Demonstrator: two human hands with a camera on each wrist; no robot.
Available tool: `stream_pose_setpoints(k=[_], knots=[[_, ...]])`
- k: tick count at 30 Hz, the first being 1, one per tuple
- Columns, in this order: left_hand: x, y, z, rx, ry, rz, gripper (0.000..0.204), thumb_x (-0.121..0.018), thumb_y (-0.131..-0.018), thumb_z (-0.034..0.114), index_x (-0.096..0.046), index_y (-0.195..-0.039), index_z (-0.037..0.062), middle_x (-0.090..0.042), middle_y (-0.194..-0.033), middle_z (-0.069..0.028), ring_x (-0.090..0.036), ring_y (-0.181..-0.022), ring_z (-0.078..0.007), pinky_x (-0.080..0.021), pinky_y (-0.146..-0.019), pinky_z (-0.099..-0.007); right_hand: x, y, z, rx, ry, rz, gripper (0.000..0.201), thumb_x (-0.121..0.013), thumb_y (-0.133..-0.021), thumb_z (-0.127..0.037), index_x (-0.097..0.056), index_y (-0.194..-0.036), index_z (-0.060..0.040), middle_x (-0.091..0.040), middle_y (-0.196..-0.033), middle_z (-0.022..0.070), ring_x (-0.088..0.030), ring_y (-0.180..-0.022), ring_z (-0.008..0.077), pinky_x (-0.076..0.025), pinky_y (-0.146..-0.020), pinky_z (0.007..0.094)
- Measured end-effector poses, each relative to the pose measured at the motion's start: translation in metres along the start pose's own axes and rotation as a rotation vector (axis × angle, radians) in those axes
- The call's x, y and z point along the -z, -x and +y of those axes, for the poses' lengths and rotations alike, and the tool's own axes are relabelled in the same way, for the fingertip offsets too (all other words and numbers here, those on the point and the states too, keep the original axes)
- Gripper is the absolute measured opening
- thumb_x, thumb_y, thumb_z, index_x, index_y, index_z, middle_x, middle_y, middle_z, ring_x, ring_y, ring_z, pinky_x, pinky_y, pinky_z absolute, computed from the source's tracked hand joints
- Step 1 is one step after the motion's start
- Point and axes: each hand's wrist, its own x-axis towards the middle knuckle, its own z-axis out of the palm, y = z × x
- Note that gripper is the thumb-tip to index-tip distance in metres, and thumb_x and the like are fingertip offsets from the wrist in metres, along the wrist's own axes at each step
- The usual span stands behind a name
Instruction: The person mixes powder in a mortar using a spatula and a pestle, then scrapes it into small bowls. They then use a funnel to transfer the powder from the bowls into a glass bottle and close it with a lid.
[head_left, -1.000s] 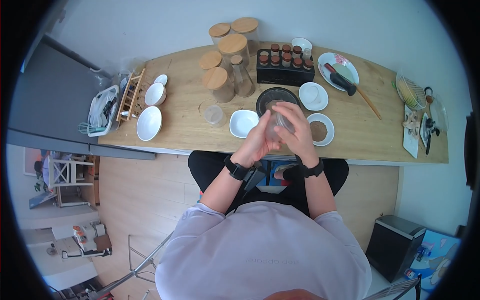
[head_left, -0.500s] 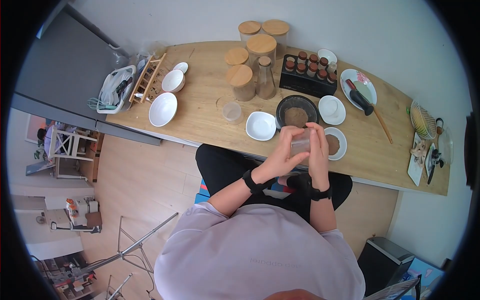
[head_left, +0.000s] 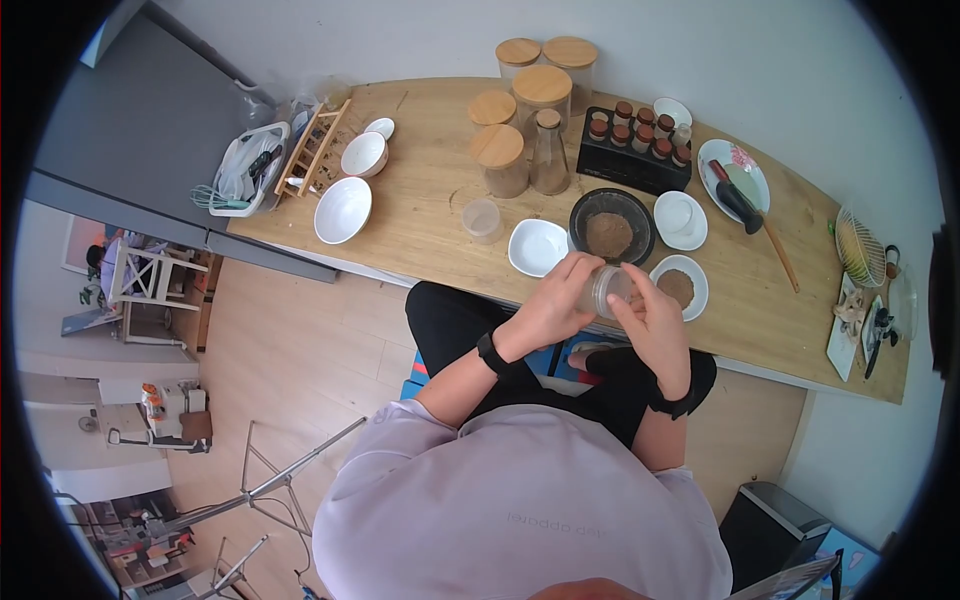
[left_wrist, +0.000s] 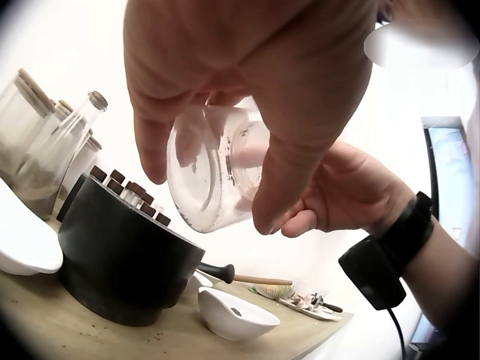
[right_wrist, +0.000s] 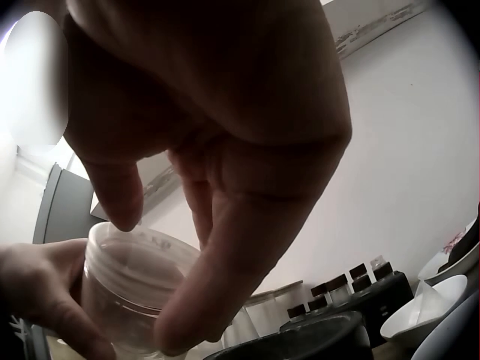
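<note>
Both hands are on a small clear plastic jar point(head_left: 608, 290) above the table's front edge, just in front of the black bowl point(head_left: 648, 218) of brown powder. My left hand point(head_left: 548, 308) grips the jar's body, thumb and fingers on opposite sides. The right hand point(head_left: 657, 335) has its fingers and thumb curled around the jar's ridged clear top point(right_wrist: 135, 262). Tilted in the left wrist view, the jar shows faint residue on its walls. A white dish point(head_left: 701, 300) of brown powder lies beside the right hand, and a square white dish point(head_left: 537, 248) sits beyond the left.
A clear cup point(head_left: 482, 220) stands left of the square dish. Behind are wooden-lidded jars point(head_left: 498, 165) and a black rack point(head_left: 630, 170) of small bottles. White bowls point(head_left: 343, 210) stand at left. A floral plate point(head_left: 735, 165) holding a black-handled tool and a wooden stick lies at right.
The hands have shifted from overlapping the black bowl to nearer the table edge, uncovering its powder. The jar has turned between them, its ridged top now showing. The head view has swung.
</note>
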Motion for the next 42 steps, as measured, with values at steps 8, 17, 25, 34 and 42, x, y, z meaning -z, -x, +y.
stream_pose_setpoints(k=[8, 17, 25, 34, 42], knots=[[0.0, 0.009, -0.001, 0.022, 0.024, -0.048, 0.066, -0.077, -0.066, 0.004, -0.051, -0.126, 0.0009, -0.058, -0.119, -0.0185, -0.055, -0.113, -0.039, -0.045, -0.098, -0.0438, -0.002, 0.002, 0.004, 0.31, 0.101, 0.145, 0.061, -0.08, -0.078, -0.033, -0.059, -0.125, -0.0004, -0.065, -0.115, 0.0186, -0.069, -0.092, 0.0291, -0.055, -0.073, 0.0349], [-0.003, 0.016, -0.006, -0.073, -0.229, -0.041, 0.067, -0.08, -0.066, 0.011, -0.054, -0.128, 0.0046, -0.062, -0.12, -0.0137, -0.056, -0.115, -0.0347, -0.038, -0.107, -0.0477, -0.026, 0.0, 0.001, 0.013, 0.252, 0.146, 0.064, -0.079, -0.078, -0.036, -0.058, -0.128, -0.002, -0.071, -0.091, 0.0207, -0.071, -0.076, 0.0323, -0.054, -0.065, 0.0401], [0.017, -0.004, -0.035, 0.142, -0.126, 0.265, 0.087, -0.079, -0.068, 0.009, -0.039, -0.145, 0.0033, -0.056, -0.125, -0.0193, -0.056, -0.113, -0.0377, -0.044, -0.099, -0.0442, -0.017, 0.004, 0.017, 0.121, -0.111, 0.181, 0.068, -0.076, -0.086, -0.037, -0.05, -0.139, -0.0025, -0.069, -0.108, 0.0232, -0.072, -0.073, 0.0258, -0.056, -0.065, 0.0347], [0.027, -0.054, -0.112, 0.178, -0.308, 0.398, 0.063, -0.082, -0.065, 0.004, -0.054, -0.121, 0.0046, -0.056, -0.124, -0.0164, -0.053, -0.114, -0.0377, -0.046, -0.096, -0.0438, -0.004, 0.012, 0.038, 0.126, -0.212, 0.289, 0.051, -0.073, -0.089, -0.014, -0.055, -0.135, -0.0023, -0.067, -0.114, 0.0188, -0.068, -0.076, 0.016, -0.056, -0.066, 0.0285], [0.023, -0.057, -0.128, 0.133, -0.49, 0.378, 0.065, -0.082, -0.065, 0.002, -0.053, -0.124, 0.0053, -0.058, -0.12, -0.016, -0.05, -0.115, -0.0381, -0.043, -0.099, -0.0464, 0.006, 0.016, 0.065, 0.06, -0.317, 0.367, 0.046, -0.071, -0.09, -0.012, -0.057, -0.133, -0.0034, -0.068, -0.109, 0.0139, -0.063, -0.074, 0.0117, -0.052, -0.066, 0.0258]])
